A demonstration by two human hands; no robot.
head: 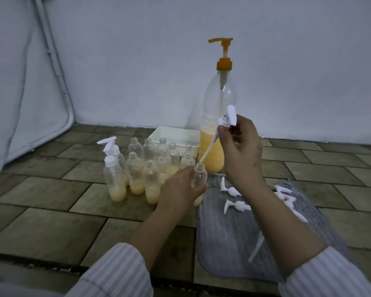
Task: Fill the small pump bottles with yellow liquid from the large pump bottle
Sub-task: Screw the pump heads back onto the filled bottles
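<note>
The left hand (180, 187) grips a small clear plastic bottle (199, 177) upright on the floor. The right hand (241, 146) pinches a white pump head (228, 120), its tube tip at the bottle's mouth.

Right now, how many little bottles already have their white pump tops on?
2, both at the left edge of the cluster: the front capped clear plastic bottle and the rear capped clear plastic bottle behind it. The rest look open-necked; none seems hidden.
</note>
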